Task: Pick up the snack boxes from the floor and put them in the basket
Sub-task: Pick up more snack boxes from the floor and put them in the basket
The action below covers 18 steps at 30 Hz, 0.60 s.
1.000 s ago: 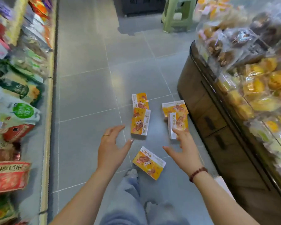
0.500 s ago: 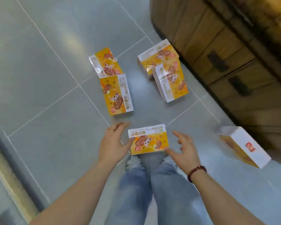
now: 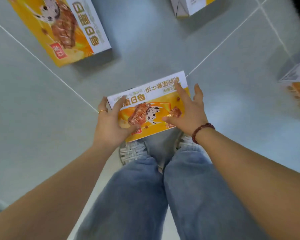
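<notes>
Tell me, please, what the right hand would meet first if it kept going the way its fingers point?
The right hand already rests on the nearest snack box. Beyond that box's far edge lies only bare grey floor tile, as far as this view shows.

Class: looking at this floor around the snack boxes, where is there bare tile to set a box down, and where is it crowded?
Bare tile lies left of the left hand, below the upper-left box, and right of the right hand, before the blurred box at the right edge. Crowded: around the held box and the shoes.
</notes>
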Motion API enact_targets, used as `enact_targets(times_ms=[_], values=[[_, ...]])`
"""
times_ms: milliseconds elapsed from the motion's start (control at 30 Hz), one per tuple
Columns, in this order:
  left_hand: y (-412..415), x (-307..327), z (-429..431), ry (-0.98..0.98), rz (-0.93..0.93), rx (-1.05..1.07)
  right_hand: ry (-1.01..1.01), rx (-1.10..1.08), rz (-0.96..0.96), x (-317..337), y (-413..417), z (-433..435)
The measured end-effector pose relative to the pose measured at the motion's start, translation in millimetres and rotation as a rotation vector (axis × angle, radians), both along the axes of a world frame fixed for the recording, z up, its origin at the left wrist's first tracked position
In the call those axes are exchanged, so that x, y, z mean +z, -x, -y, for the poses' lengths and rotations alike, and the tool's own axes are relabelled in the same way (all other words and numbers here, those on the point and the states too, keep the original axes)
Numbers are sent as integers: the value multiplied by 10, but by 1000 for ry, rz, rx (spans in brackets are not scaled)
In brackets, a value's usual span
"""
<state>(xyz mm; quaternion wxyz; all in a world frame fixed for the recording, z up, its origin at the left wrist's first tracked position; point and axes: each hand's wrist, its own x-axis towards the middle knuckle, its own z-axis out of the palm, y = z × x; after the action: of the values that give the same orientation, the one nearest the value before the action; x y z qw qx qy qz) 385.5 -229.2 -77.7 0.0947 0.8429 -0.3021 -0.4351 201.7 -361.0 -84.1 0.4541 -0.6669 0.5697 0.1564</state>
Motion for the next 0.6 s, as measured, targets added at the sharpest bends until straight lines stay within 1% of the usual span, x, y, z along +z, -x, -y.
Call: enact_targets(times_ms=[100, 200, 300, 467, 600], values=[[72, -181, -135, 41, -64, -7, 43, 36, -14, -260, -35, -44], [118, -293, -207, 101, -158, 44, 97, 44, 3, -391, -3, -71], [139, -334, -204, 131, -167, 69, 97, 29, 35, -422, 38, -57], [139, -261, -95, 115, -152, 91, 61, 56, -6, -321, -12, 57], [-20, 22, 112, 149, -146, 44, 97, 56, -35, 51, -125, 255]])
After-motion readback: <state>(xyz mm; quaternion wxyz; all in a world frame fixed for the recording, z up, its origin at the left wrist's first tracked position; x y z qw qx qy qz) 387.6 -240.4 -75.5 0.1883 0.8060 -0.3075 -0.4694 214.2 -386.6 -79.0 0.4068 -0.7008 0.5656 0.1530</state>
